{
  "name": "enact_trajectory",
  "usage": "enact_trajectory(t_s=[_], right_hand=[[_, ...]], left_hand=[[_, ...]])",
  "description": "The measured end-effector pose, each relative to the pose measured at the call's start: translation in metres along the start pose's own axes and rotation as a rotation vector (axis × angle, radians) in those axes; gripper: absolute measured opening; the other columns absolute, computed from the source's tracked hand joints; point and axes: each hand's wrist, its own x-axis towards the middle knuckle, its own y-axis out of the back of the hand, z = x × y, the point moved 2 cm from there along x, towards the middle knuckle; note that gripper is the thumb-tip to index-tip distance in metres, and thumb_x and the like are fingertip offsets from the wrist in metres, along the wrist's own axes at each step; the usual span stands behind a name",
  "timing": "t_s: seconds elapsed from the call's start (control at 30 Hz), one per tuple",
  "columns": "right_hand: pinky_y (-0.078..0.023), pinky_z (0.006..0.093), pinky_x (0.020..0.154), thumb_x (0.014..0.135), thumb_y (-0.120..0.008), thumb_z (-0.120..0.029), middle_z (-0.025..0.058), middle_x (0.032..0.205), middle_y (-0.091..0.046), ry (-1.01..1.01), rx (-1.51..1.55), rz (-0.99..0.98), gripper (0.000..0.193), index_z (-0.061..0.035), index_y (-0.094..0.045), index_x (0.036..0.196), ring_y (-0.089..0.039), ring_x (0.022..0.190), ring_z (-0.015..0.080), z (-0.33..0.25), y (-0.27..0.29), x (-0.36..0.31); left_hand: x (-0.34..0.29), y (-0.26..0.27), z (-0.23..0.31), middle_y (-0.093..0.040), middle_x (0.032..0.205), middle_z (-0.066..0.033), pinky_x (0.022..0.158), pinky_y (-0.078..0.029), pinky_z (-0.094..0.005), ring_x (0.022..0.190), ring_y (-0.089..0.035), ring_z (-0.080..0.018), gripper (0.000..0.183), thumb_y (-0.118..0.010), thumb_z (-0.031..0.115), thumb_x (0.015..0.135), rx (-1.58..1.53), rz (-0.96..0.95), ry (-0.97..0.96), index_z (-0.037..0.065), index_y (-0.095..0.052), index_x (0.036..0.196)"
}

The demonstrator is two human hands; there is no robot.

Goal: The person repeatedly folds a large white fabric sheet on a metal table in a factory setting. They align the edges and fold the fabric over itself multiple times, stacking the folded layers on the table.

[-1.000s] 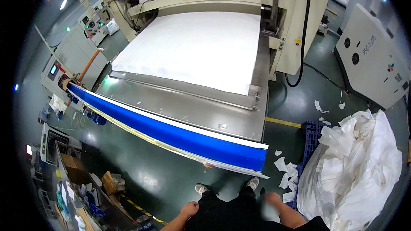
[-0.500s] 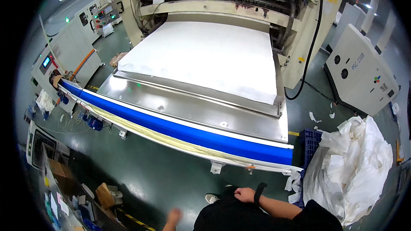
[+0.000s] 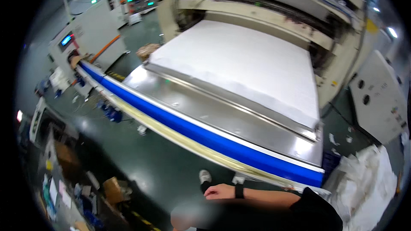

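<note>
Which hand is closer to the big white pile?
Right. The right hand is left of the white pile; the blurry left hand is farther left and lower in the picture.

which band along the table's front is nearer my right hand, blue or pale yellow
The pale yellow band, nearer the right hand; the blue band lies between it and the table.

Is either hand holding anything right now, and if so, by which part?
No held thing shows in the right hand, over the dark clothing. The left hand is too blurred to tell.
</note>
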Motion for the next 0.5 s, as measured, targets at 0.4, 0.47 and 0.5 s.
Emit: enact_trajectory(t_s=[0.4,0.47,0.5], right_hand=[[-0.051,0.0326,0.064,0.093,-0.052,-0.028,0.0065,0.082,-0.064,-0.044,0.443,-0.762,0.030,-0.0048,-0.058,0.110,-0.063,0.074,0.0163,-0.087,0.141,0.018],[-0.051,0.0328,0.066,0.092,-0.053,-0.028,0.0068,0.083,-0.064,-0.165,0.459,-0.677,0.030,-0.0050,-0.059,0.109,-0.063,0.075,0.0170,-0.075,0.141,0.003],[-0.050,0.0329,0.067,0.091,-0.053,-0.028,0.0069,0.083,-0.064,-0.187,0.422,-0.634,0.030,-0.0051,-0.060,0.109,-0.063,0.076,0.0173,-0.081,0.139,0.012]], left_hand=[[0.130,0.141,-0.072,-0.065,0.094,-0.0048,0.077,-0.049,-0.0323,0.087,-0.062,-0.0193,0.030,-0.061,0.023,0.084,-0.067,0.170,0.376,0.004,-0.062,0.107],[0.183,0.163,0.028,-0.065,0.084,-0.0052,0.074,-0.049,-0.0297,0.079,-0.062,-0.0161,0.025,-0.059,0.019,0.086,0.057,0.119,0.455,0.002,-0.062,0.104],[0.190,0.187,0.049,-0.065,0.081,-0.0054,0.073,-0.049,-0.0291,0.076,-0.062,-0.0151,0.023,-0.058,0.017,0.086,0.013,0.200,0.335,0.001,-0.062,0.102]])
